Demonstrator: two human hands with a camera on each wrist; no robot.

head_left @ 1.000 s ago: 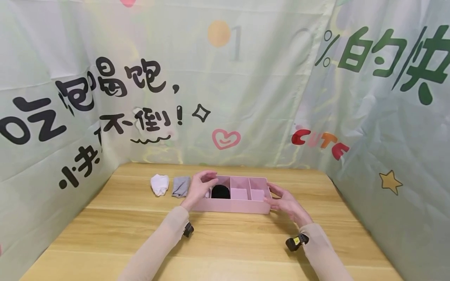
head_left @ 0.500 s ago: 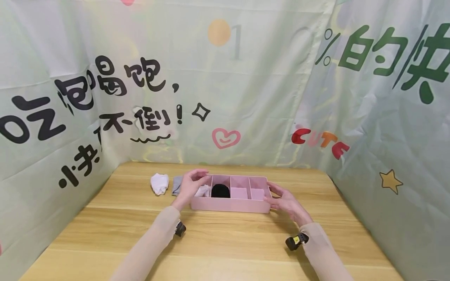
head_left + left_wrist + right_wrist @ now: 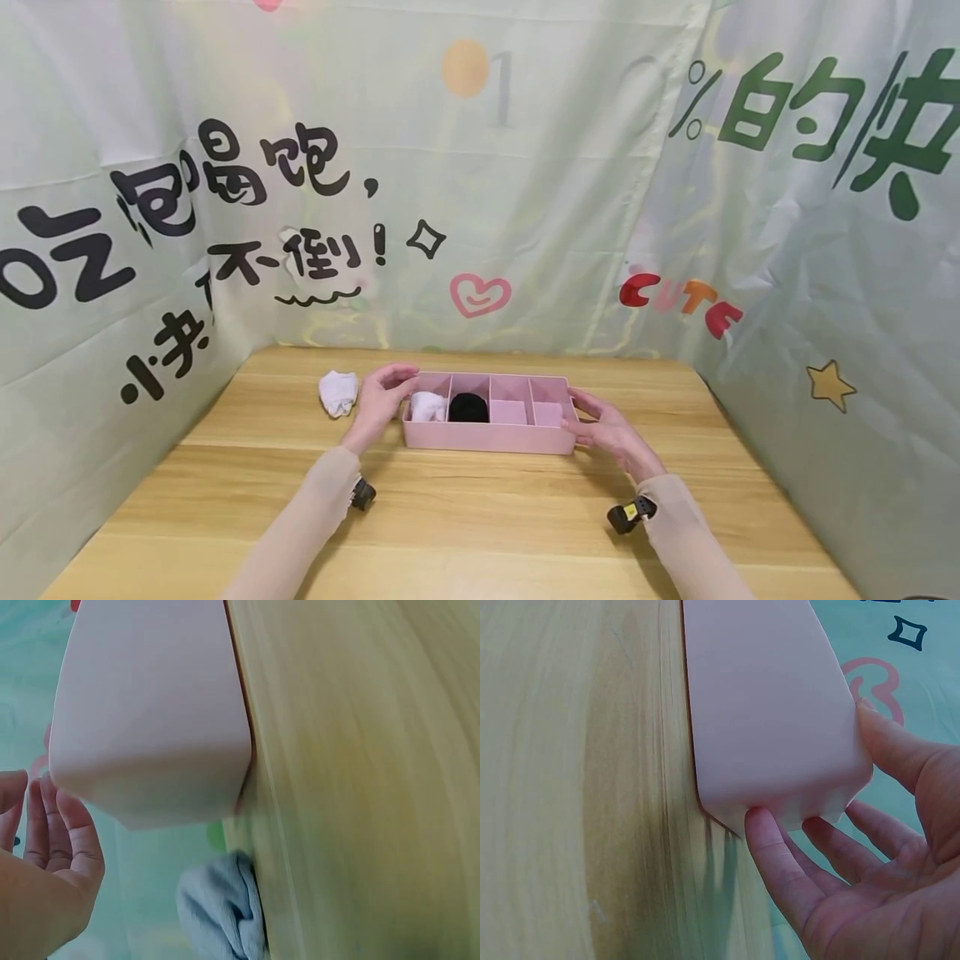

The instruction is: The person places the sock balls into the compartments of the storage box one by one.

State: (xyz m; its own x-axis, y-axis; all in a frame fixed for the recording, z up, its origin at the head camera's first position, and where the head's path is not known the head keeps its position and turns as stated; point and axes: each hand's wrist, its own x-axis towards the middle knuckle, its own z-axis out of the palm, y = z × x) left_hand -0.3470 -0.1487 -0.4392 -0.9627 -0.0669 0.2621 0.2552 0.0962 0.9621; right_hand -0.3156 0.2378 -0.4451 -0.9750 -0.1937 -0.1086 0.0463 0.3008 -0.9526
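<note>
A pink divided storage box point(image 3: 491, 437) stands on the table with its compartments facing up. In its leftmost compartment lies a bundled white cloth point(image 3: 429, 407), sock-like, beside a black bundle point(image 3: 468, 408) in the compartment to its right. My left hand point(image 3: 381, 402) is just off the box's left end, fingers loosely bent and nothing between them. Below it, the left wrist view shows a folded grey cloth point(image 3: 221, 906), hidden behind the hand in the head view. My right hand point(image 3: 611, 429) holds the box's right end, thumb point(image 3: 877, 739) at the rim and fingertips against the end wall.
Another white bundle point(image 3: 338, 393) lies on the wooden table point(image 3: 480, 517) to the left of my left hand. Printed cloth curtains point(image 3: 555, 208) enclose the table at the back and both sides. The box's two right compartments show bare pink inside.
My left hand has moved left, from over the box's left compartment to past its left end, uncovering the white cloth and covering the grey one. My right hand has stayed on the box.
</note>
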